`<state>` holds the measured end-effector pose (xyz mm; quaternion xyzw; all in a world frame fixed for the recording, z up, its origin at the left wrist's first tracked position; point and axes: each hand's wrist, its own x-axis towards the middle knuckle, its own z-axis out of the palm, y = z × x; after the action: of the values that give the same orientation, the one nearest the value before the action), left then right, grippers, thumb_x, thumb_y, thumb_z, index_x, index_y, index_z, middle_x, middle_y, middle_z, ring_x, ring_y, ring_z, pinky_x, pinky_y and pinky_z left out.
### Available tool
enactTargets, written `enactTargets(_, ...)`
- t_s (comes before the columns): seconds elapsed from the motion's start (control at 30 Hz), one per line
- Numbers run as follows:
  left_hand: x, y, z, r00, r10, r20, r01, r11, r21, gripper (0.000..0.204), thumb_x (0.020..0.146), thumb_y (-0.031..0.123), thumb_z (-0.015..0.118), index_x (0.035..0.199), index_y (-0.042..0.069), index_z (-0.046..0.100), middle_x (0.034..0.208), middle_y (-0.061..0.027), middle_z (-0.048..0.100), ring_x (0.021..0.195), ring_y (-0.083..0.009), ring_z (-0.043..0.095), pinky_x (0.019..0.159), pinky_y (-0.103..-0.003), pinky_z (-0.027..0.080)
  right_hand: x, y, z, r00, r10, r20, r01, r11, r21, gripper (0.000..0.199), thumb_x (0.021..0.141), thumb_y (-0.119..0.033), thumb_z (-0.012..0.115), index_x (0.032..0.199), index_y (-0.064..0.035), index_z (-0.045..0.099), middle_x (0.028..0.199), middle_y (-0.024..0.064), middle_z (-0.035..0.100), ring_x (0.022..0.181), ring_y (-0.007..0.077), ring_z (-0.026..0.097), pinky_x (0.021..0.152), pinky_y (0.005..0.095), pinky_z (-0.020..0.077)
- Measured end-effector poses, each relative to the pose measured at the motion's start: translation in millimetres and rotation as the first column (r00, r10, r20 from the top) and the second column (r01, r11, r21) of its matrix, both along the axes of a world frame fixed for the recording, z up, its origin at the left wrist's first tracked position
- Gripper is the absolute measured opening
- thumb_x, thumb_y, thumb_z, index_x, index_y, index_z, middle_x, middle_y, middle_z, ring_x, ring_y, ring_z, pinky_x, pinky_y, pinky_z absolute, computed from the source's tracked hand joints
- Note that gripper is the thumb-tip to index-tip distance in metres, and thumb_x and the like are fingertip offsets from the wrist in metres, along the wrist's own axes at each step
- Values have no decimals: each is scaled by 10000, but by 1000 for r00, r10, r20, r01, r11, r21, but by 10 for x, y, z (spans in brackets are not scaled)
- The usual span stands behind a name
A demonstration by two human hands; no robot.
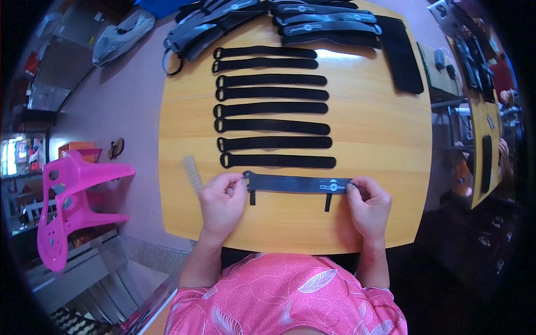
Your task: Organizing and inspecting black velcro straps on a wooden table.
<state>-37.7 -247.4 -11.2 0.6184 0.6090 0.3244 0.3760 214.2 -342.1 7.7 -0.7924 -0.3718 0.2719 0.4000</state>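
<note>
Stretched flat between my hands near the front edge of the table is a grey strap with a pale printed mark towards its right end. My left hand pinches its left end, beside a dark ring. The right end is gripped between thumb and finger of my right hand. Two short black tabs stick out below the strap. Just beyond it, several black straps lie side by side in a column, their rings to the left and rounded ends to the right.
Piles of grey and black straps cover the table's far edge. A wide black piece hangs over its far right. A beige strip lies at the left edge. Left on the floor is a tipped pink plastic stool.
</note>
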Motion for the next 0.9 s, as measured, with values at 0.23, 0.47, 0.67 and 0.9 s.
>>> enactTargets(0.23,-12,22,6,999,-6,39,7,1000,-15,35,799,-14,674,821,-39,686,648,-53,637,541,-68,556,497,-232,432,-7,14,-28,999,-16,-40,17,1000,9,59,809,-1,677,847,41,661,672,54,622,578,81,575,543,232,460)
enactTargets(0.47,-35,48,50,1000,5,23,-4,997,-74,47,798,10,678,808,-36,686,651,-86,653,565,-93,602,522,-247,465,-26,22,-23,1000,-5,-16,5,1000,2,65,804,1,679,849,45,659,679,57,623,586,83,576,550,237,463)
enactTargets(0.67,-36,74,52,999,-41,20,41,998,-50,59,805,27,665,808,-30,680,672,-131,660,584,-166,642,540,-289,487,-10,-24,-90,995,-49,-82,46,998,-39,47,811,8,674,838,42,655,666,13,595,593,52,525,544,213,419)
enactTargets(0.9,-61,85,4,997,-80,16,80,997,1,53,829,1,652,824,-39,686,685,-47,665,612,-73,605,557,-226,477,-9,-12,-80,998,-23,-61,22,1000,-11,44,816,5,675,839,33,650,655,-6,583,592,42,509,537,207,405)
